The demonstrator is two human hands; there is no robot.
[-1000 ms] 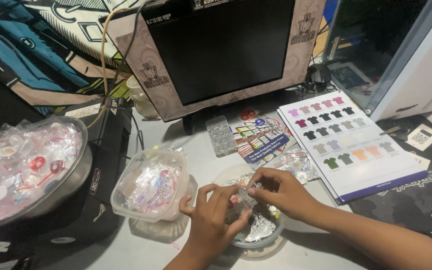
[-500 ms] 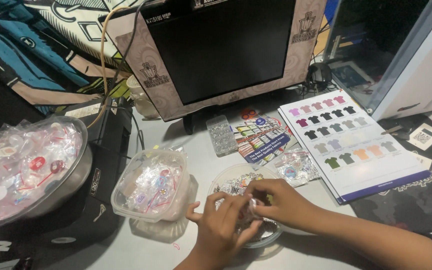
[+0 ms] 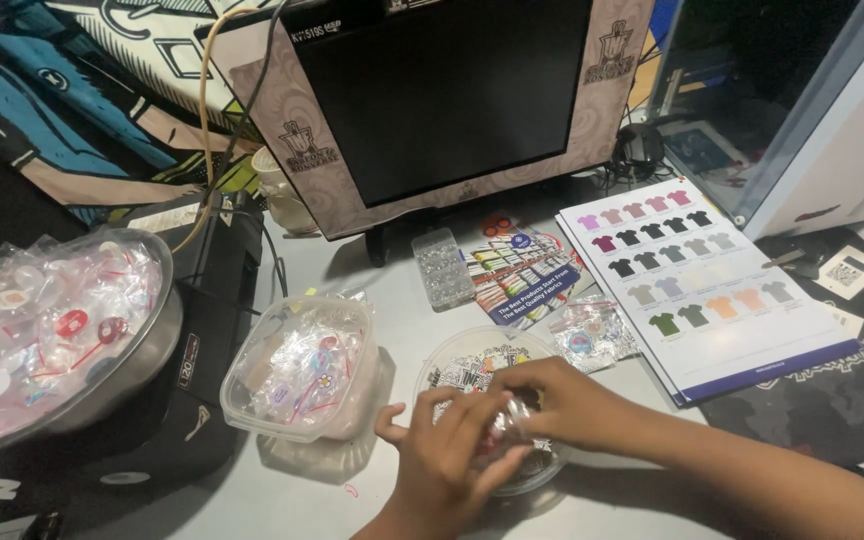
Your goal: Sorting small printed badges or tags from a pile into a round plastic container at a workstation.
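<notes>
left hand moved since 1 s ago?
Yes. The left hand has dropped toward the near edge of the round clear bowl, and its fingers now meet the right hand over the bowl.

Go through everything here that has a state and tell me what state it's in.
Monitor: screen dark.
Square plastic tub: lid off, full of small packets.
Metal bowl: heaped with packets.
Round clear dish: open.
Left hand and right hand: over the dish, pinching a clear packet.
</notes>
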